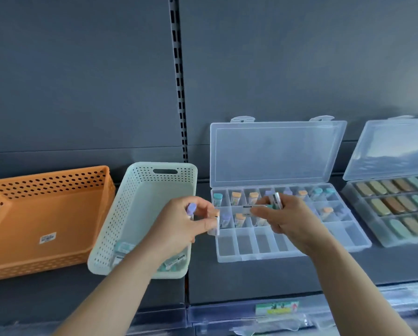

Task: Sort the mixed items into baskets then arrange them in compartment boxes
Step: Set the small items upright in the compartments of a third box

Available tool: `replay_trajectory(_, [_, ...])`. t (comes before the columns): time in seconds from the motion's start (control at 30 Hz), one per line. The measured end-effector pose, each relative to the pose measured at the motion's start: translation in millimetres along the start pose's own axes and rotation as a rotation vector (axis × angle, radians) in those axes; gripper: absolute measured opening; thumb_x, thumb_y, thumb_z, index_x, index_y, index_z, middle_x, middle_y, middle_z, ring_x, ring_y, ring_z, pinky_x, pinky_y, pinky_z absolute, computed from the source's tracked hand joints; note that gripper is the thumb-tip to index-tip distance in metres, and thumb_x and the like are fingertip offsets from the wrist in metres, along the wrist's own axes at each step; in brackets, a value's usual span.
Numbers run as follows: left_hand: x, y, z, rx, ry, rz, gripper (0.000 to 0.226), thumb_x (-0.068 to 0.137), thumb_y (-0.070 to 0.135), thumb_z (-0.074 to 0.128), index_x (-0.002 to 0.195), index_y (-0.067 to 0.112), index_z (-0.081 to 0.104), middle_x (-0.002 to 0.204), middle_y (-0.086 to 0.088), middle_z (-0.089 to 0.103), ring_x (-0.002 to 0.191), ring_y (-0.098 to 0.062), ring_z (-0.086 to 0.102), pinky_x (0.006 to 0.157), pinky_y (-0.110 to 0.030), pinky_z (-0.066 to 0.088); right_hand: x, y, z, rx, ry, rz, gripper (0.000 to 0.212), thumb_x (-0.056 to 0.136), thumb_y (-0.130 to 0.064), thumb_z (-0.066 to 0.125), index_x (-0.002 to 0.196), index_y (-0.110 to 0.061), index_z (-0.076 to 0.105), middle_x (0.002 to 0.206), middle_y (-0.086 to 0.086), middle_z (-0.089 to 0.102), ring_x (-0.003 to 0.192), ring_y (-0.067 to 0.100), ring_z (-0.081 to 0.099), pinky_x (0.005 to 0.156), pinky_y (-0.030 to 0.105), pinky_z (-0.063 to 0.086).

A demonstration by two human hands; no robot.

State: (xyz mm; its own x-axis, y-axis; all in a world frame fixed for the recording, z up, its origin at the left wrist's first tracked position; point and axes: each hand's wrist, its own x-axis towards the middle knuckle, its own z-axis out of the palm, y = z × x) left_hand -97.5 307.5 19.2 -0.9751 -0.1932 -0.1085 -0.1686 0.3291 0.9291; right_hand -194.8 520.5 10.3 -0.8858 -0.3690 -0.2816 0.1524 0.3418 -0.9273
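Note:
My left hand (183, 221) is shut on small clear tubes, one with a purple cap (191, 207), held between the mint basket (140, 190) and the clear compartment box (229, 255). My right hand (287, 219) is shut on more small tubes (277, 201) above the box's middle row. The box's back two rows hold tubes with teal, orange and purple caps; its front row of compartments shows nothing inside. A few tubes (174, 263) lie at the near end of the mint basket.
An orange basket (45, 209) stands at the left of the dark shelf. A second open compartment box (363, 200) at the right holds rows of tan and green oblong items. The first box's lid (275, 154) leans against the back panel.

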Motion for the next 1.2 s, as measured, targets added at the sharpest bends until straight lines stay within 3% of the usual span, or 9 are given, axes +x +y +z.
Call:
replay_trajectory(0.17, [3.3, -15.5, 51.3, 0.221, 0.045, -0.025, 0.009, 0.082, 0.018, 0.071, 0.075, 0.019, 0.066, 0.076, 0.010, 0.067, 0.055, -0.001, 0.052, 0.053, -0.019, 0.042, -12.7, 12.0, -26.8, -0.008, -0.036, 0.007, 0.010, 0.088, -0.008, 0.061, 0.096, -0.011, 0.066, 0.068, 0.009, 0.041, 0.059, 0.015, 0.040, 0.064, 0.026, 0.045])
replay_trajectory(0.33, [6.8, -17.7, 71.8, 0.361, 0.127, -0.038, 0.010, 0.084, 0.016, 0.067, 0.076, 0.019, 0.061, 0.100, 0.016, 0.068, 0.076, 0.003, 0.060, 0.057, -0.019, 0.043, -15.9, 23.0, -41.1, -0.083, -0.037, -0.036, 0.008, 0.085, -0.010, 0.065, 0.090, -0.015, 0.070, 0.061, -0.001, 0.047, 0.050, 0.009, 0.037, 0.053, 0.022, 0.038])
replay_trajectory(0.53, [4.8, -21.3, 77.6, 0.530, 0.192, -0.050, 0.004, 0.084, 0.013, 0.064, 0.084, 0.010, 0.063, 0.066, 0.012, 0.053, 0.057, -0.004, 0.049, 0.046, -0.012, 0.030, -7.4, 30.4, -38.6, -0.160, -0.048, -0.137, 0.011, 0.077, -0.016, 0.077, 0.084, -0.016, 0.069, 0.064, -0.012, 0.057, 0.047, 0.001, 0.043, 0.047, 0.013, 0.037])
replay_trajectory(0.7, [0.9, -27.8, 84.1, 0.636, 0.111, -0.108, 0.003, 0.089, 0.017, 0.061, 0.087, 0.016, 0.059, 0.084, 0.003, 0.063, 0.064, -0.010, 0.050, 0.050, -0.017, 0.033, 2.3, 32.9, -30.0, -0.300, -0.046, -0.236, 0.014, 0.075, -0.016, 0.079, 0.082, -0.015, 0.067, 0.071, -0.010, 0.063, 0.052, -0.002, 0.049, 0.050, 0.009, 0.039])
replay_trajectory(0.8, [0.0, -29.4, 84.4, 0.664, 0.096, -0.107, 0.029, 0.088, 0.013, 0.061, 0.068, 0.025, 0.045, 0.090, 0.002, 0.060, 0.076, -0.013, 0.057, 0.056, -0.018, 0.037, 3.9, 38.2, -23.0, -0.382, -0.068, -0.296, 0.012, 0.077, -0.014, 0.076, 0.081, -0.017, 0.065, 0.069, -0.013, 0.060, 0.049, -0.002, 0.048, 0.047, 0.011, 0.038])
replay_trajectory(0.9, [-0.8, -29.1, 85.1, 0.626, 0.095, -0.109, 0.040, 0.085, 0.010, 0.063, 0.062, 0.027, 0.035, 0.095, 0.000, 0.060, 0.090, -0.017, 0.065, 0.073, -0.032, 0.052, 5.3, 44.2, -11.9, -0.529, -0.101, -0.384, 0.005, 0.082, -0.016, 0.070, 0.084, -0.017, 0.066, 0.069, -0.016, 0.057, 0.052, -0.002, 0.049, 0.049, 0.012, 0.038])
replay_trajectory(1.0, [-2.9, -27.7, 86.4, 0.648, 0.114, -0.103, 0.040, 0.087, 0.013, 0.063, 0.062, 0.027, 0.034, 0.097, 0.001, 0.057, 0.088, -0.016, 0.063, 0.067, -0.021, 0.044, 9.5, 49.1, -1.0, -0.677, -0.117, -0.413, 0.008, 0.083, -0.018, 0.064, 0.088, -0.011, 0.063, 0.071, -0.005, 0.058, 0.053, 0.010, 0.044, 0.052, 0.021, 0.037])
replay_trajectory(1.1, [-4.7, -27.4, 84.5, 0.661, 0.147, -0.077, 0.038, 0.088, 0.020, 0.064, 0.064, 0.027, 0.036, 0.099, 0.005, 0.056, 0.079, -0.011, 0.054, 0.059, -0.013, 0.032, 12.0, 52.0, 8.5, -0.760, -0.154, -0.427, 0.010, 0.082, -0.018, 0.062, 0.087, -0.009, 0.061, 0.080, 0.001, 0.060, 0.068, 0.018, 0.050, 0.063, 0.032, 0.045])
replay_trajectory(1.2, [-7.0, -30.7, 80.9, 0.628, 0.170, -0.061, 0.011, 0.087, 0.028, 0.067, 0.084, 0.021, 0.059, 0.085, 0.011, 0.048, 0.070, -0.008, 0.047, 0.056, -0.009, 0.028, 12.3, 54.5, 13.8, -0.803, -0.181, -0.437, 0.012, 0.083, -0.019, 0.062, 0.090, -0.009, 0.062, 0.084, 0.000, 0.058, 0.073, 0.020, 0.051, 0.063, 0.029, 0.043])
